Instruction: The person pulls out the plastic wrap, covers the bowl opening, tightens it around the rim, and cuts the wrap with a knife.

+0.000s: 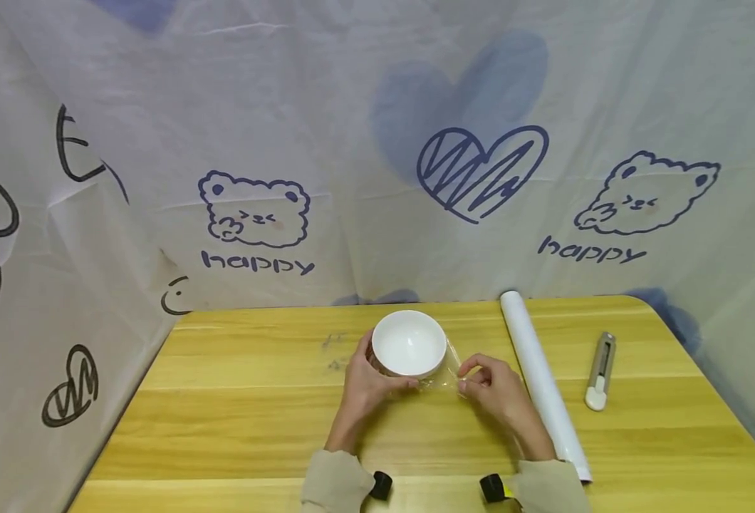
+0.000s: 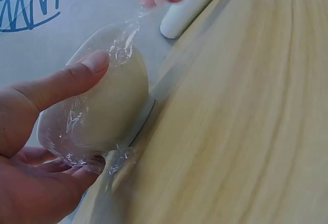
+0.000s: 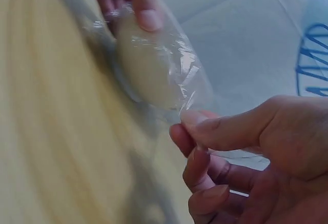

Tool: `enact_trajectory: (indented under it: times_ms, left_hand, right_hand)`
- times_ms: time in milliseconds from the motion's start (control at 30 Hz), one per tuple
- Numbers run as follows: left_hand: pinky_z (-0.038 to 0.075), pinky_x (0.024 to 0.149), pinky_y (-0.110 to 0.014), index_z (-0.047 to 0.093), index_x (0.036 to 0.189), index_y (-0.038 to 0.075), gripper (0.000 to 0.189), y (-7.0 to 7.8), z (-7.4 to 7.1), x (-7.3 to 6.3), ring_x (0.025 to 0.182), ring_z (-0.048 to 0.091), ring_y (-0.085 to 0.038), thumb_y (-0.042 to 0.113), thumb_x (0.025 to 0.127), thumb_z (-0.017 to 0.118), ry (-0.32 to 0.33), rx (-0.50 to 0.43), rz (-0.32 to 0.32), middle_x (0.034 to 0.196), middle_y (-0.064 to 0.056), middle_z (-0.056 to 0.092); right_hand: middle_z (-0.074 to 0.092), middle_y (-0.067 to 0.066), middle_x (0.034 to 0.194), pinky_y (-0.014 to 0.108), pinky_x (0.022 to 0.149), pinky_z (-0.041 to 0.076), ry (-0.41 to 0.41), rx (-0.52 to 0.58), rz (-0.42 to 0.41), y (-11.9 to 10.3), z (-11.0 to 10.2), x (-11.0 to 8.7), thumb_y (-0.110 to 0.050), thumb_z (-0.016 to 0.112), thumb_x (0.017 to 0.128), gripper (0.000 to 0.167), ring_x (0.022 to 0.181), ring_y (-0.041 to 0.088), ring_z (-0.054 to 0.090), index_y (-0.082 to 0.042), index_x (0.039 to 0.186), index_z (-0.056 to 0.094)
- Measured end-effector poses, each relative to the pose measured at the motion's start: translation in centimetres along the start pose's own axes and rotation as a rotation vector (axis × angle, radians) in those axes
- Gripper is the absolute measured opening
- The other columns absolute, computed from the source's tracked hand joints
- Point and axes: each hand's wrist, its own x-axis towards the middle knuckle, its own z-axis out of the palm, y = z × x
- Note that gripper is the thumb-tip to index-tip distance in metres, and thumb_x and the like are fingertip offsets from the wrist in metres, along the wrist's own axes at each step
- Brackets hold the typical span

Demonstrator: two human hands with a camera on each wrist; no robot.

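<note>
A white bowl (image 1: 409, 343) stands upright near the back of the table, with clear plastic wrap (image 1: 440, 377) crinkled around its sides. My left hand (image 1: 366, 385) grips the bowl from the left, its thumb pressing the film against the near wall, as the left wrist view shows. To the right of the bowl, my right hand (image 1: 493, 388) pinches a corner of the wrap between thumb and index finger. In the right wrist view the film (image 3: 187, 62) stretches from those fingertips to the bowl (image 3: 146, 65).
A long white roll (image 1: 544, 385) lies slantwise just right of my right hand. Farther right is a grey utility knife (image 1: 600, 370) with a white end. A printed cloth (image 1: 365, 142) hangs behind the wooden table (image 1: 236, 406).
</note>
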Motion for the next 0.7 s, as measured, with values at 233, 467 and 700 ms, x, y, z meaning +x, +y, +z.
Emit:
enact_trajectory:
  times_ms: [233, 467, 700]
  left_hand:
    - [0.037, 0.117, -0.043, 0.035, 0.155, -0.005, 0.114, -0.1, -0.2, 0.0, 0.142, 0.044, -0.037, -0.001, 0.06, 0.099, -0.034, -0.034, 0.009, 0.152, -0.024, 0.047]
    - [0.034, 0.118, -0.045, 0.03, 0.156, -0.006, 0.113, -0.4, -0.3, 0.1, 0.144, 0.04, -0.039, -0.004, 0.064, 0.096, -0.077, -0.076, 0.027, 0.155, -0.027, 0.041]
    - [0.036, 0.118, -0.046, 0.03, 0.157, -0.004, 0.113, -0.5, 0.0, 0.0, 0.143, 0.042, -0.039, -0.002, 0.065, 0.096, -0.097, -0.072, 0.05, 0.154, -0.025, 0.042]
  right_hand:
    - [0.065, 0.0, 0.071, 0.029, 0.061, 0.049, 0.078, -0.056, 0.04, -0.3, 3.4, 0.4, -0.001, 0.079, 0.088, 0.011, 0.066, 0.013, 0.059, -0.007, 0.086, 0.07]
    - [0.068, 0.007, 0.088, 0.037, 0.074, 0.056, 0.178, -0.049, -0.012, -0.3, 5.3, 0.7, -0.001, 0.077, 0.088, 0.001, 0.082, 0.021, 0.063, 0.0, 0.088, 0.077]
    - [0.073, 0.013, 0.095, 0.035, 0.076, 0.055, -0.015, 0.054, 0.044, -0.2, 3.9, 0.5, -0.001, 0.062, 0.098, 0.018, 0.088, 0.021, 0.064, 0.005, 0.106, 0.077]
